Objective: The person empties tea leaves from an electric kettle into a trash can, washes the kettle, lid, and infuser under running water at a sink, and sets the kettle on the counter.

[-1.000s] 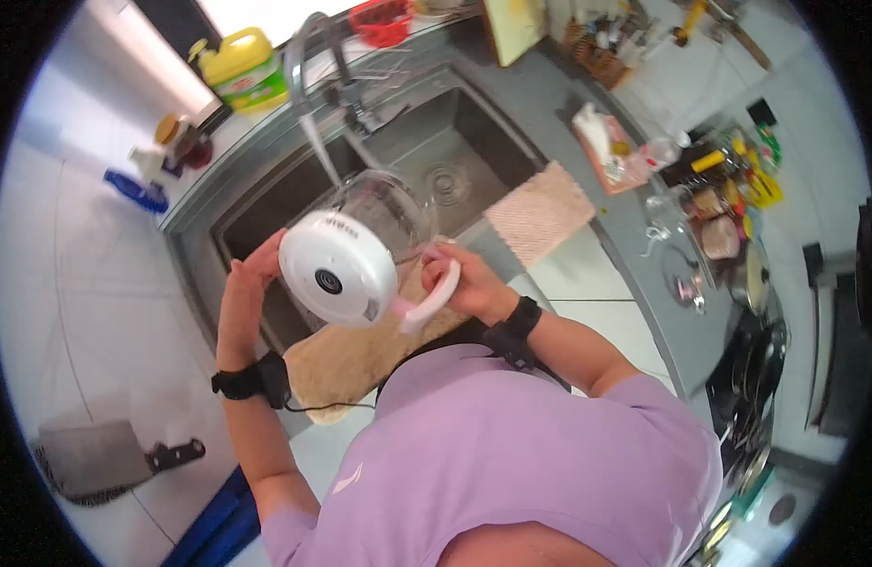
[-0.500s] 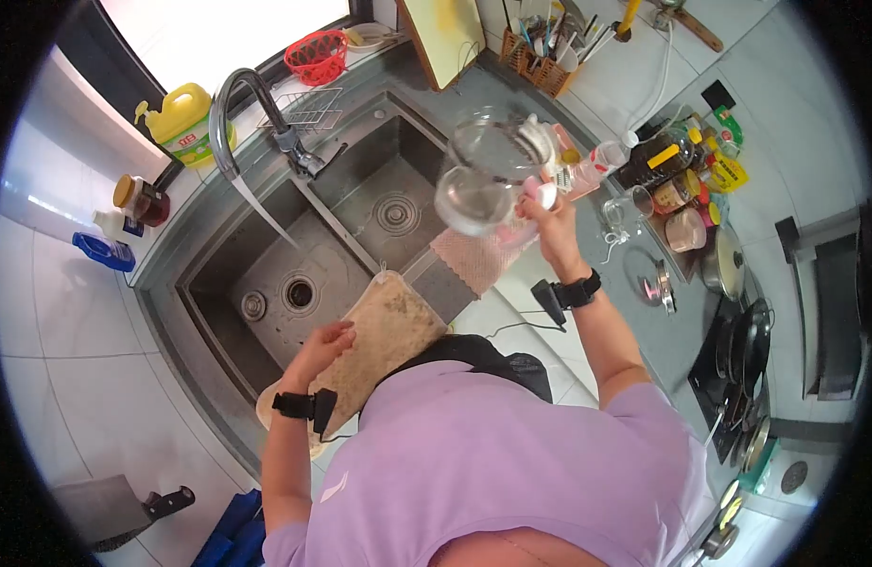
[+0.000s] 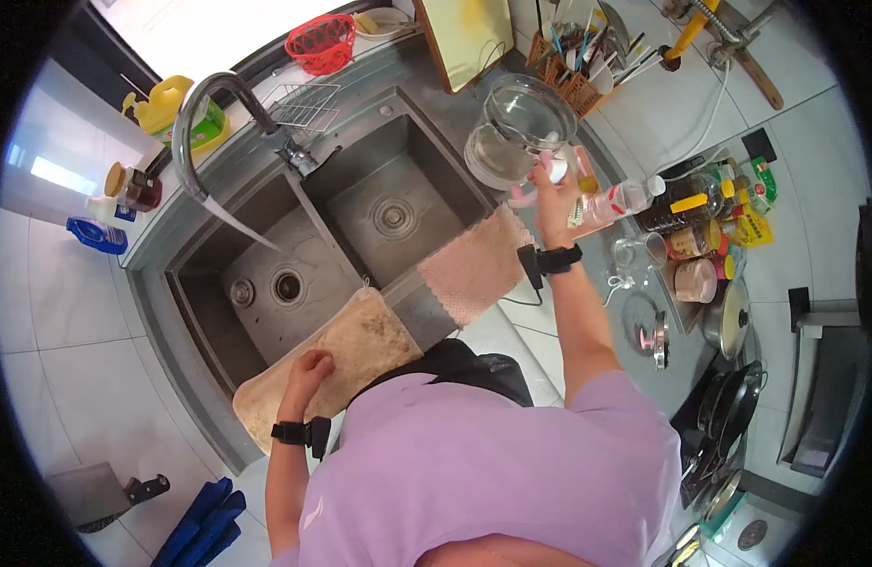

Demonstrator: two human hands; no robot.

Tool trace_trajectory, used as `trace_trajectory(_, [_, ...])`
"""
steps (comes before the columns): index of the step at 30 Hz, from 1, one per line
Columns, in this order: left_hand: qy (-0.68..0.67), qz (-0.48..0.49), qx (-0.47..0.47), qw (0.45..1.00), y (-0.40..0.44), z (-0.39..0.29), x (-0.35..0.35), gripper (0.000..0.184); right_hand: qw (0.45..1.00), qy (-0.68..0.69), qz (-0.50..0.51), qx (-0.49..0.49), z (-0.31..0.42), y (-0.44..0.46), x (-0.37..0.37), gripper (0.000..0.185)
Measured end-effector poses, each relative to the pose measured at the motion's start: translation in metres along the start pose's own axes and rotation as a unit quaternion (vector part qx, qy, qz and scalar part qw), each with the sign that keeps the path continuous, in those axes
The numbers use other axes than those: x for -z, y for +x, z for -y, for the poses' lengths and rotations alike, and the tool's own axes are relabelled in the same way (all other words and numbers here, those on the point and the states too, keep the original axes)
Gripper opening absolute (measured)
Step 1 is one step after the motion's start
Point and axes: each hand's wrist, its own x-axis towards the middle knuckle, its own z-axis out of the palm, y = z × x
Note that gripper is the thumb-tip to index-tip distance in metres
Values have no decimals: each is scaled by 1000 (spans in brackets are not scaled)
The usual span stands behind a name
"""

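Note:
My right hand (image 3: 554, 203) is closed around the pink-and-white handle of a clear glass pot (image 3: 497, 159), over the counter right of the sink. A larger clear glass bowl (image 3: 530, 106) is just behind the pot; I cannot tell whether the two touch. My left hand (image 3: 309, 374) is over a stained beige cloth (image 3: 360, 335) draped across the sink's front edge. Its fingers are curled in with nothing visible in them. A pink textured mat (image 3: 478, 265) lies on the counter near my right wrist.
Water runs from the faucet (image 3: 289, 151) into the left basin of the double sink (image 3: 313, 222). Plastic bottles (image 3: 615, 200), jars (image 3: 693, 241) and a lidded pot (image 3: 727, 319) line the right counter. A utensil basket (image 3: 579, 93) and cutting board (image 3: 466, 38) stand behind.
My right hand has carried the glass pot up and back, toward the rear of the counter. My left hand has lowered slightly over the beige cloth, its fingers curling in.

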Motion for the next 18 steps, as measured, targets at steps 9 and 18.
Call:
trace_trajectory(9, [26, -24, 39, 999, 2, -6, -5, 19, 998, -41, -3, 36, -17, 22, -15, 15])
trace_trajectory(18, [41, 25, 20, 999, 15, -21, -7, 23, 990, -117, 1, 76, -22, 15, -3, 46])
